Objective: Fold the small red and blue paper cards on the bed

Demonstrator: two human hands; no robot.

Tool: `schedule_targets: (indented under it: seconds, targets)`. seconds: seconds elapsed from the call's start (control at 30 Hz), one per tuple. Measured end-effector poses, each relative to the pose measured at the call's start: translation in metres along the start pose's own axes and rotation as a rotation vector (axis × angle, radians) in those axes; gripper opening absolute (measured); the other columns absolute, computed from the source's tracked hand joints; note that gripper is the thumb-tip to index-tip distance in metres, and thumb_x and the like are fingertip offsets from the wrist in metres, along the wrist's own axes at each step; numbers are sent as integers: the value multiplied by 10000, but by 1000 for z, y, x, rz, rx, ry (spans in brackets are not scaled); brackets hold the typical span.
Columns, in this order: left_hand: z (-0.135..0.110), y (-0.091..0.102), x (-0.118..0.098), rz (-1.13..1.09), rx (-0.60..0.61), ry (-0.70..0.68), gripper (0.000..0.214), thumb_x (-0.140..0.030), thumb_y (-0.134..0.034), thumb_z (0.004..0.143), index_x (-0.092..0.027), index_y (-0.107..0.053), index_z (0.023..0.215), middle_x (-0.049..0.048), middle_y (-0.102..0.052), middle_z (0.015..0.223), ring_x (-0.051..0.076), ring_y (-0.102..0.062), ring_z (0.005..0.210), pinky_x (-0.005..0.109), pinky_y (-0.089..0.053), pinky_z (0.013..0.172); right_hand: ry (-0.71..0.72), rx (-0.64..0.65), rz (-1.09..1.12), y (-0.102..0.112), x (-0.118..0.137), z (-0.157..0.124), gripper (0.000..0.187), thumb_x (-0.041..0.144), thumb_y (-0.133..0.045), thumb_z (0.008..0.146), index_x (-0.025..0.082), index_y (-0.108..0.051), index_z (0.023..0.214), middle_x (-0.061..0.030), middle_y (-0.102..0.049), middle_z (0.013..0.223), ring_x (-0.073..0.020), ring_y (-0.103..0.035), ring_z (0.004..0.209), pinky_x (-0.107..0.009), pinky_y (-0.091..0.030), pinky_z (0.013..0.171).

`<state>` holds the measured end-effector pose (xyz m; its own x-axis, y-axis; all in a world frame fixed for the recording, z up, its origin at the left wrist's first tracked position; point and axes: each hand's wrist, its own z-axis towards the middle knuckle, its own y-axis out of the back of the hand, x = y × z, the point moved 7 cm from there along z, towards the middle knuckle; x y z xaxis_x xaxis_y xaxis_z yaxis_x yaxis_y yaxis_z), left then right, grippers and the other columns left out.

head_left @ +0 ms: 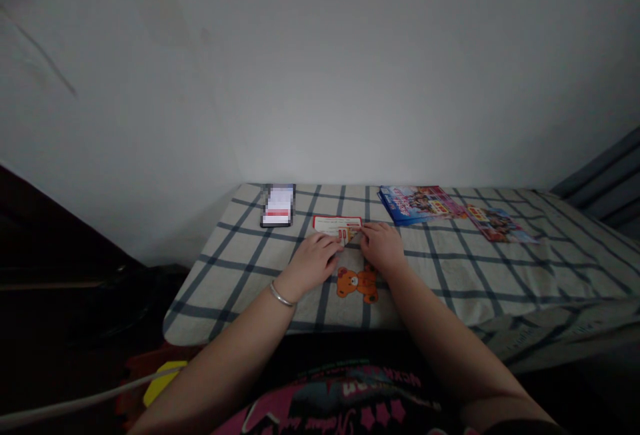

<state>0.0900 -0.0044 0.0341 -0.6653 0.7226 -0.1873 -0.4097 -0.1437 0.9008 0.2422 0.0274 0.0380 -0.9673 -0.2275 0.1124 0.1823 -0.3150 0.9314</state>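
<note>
A red-and-white printed paper leaflet (336,223) lies on the checked cloth in front of me, partly folded with a slanted edge. My left hand (314,258) covers its lower left, fingers curled together and pressing on the paper near the fold. At the right side, my right hand (383,245) pinches the leaflet's edge, its index fingertip near the upper right corner. Fingers hide parts of the leaflet. A silver bangle (283,294) circles my left wrist. Just below the hands, an orange bear print (356,283) shows on the cloth.
A phone (278,205) with a lit, blurred screen lies at the back left of the table (225,295). To the right rest a stack of colourful leaflets (415,203) and more leaflets (500,223) beside it. A wall (350,88) rises directly behind the table.
</note>
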Motion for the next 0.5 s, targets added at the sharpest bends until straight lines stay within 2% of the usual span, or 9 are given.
schedule_targets:
  seconds: [0.1, 0.3, 0.5]
  targets:
    - [0, 0, 0, 4, 4, 5, 246, -179, -560, 871, -213, -635, 1103, 43, -634, 1198, 229, -526, 1121, 435, -418, 1025, 79, -6, 24, 2, 5, -1, 317, 197, -504, 865, 198, -712, 1105, -67, -679, 1188, -251, -565, 1096, -393, -423, 989]
    - [1, 0, -1, 8, -4, 12, 231, -188, -566, 870, -216, -638, 1088, 54, -642, 1160, 231, -532, 1122, 445, -427, 1015, 374, 4, 191, 2, 28, -8, 283, 168, -537, 839, 225, -738, 1031, -36, -696, 1132, -204, -578, 1066, -341, -438, 981]
    - [1, 1, -2, 14, -6, 6, 226, -193, -567, 870, -212, -635, 1085, 57, -640, 1163, 235, -534, 1119, 445, -425, 1021, 406, 2, 230, -1, 27, -8, 270, 188, -564, 822, 241, -748, 1011, -23, -703, 1120, -199, -592, 1044, -342, -446, 965]
